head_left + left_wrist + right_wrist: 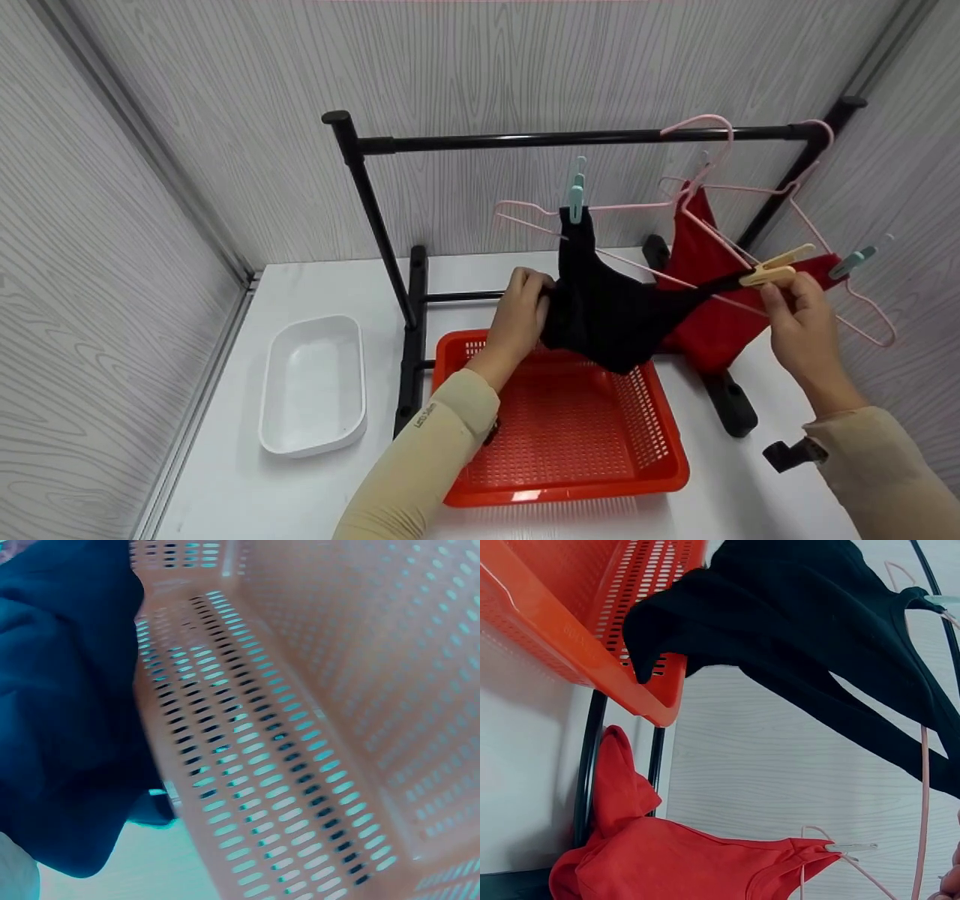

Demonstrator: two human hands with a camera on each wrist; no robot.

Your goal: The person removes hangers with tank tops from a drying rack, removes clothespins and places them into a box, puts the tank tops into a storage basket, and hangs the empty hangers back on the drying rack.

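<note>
A black garment (611, 307) hangs from a pink hanger (630, 206) and also fills much of both wrist views. One narrow end of it is clipped to the hanger's left side by a teal clothespin (576, 202). My right hand (806, 330) pinches a yellow clothespin (767, 276) at the garment's other narrow end, beside the hanger's right arm. Lower on the left, my left hand (519, 311) grips the garment's edge, its fingertips partly hidden by cloth. In the right wrist view, only fingertips (951, 881) of the right hand show at the edge.
Behind on the right, a red garment (705, 322) hangs on another pink hanger with teal clothespins. Both hangers hook over a black rack's bar (525, 140). Beneath the black garment sits a red perforated basket (555, 495). A white tray (274, 390) stands at left.
</note>
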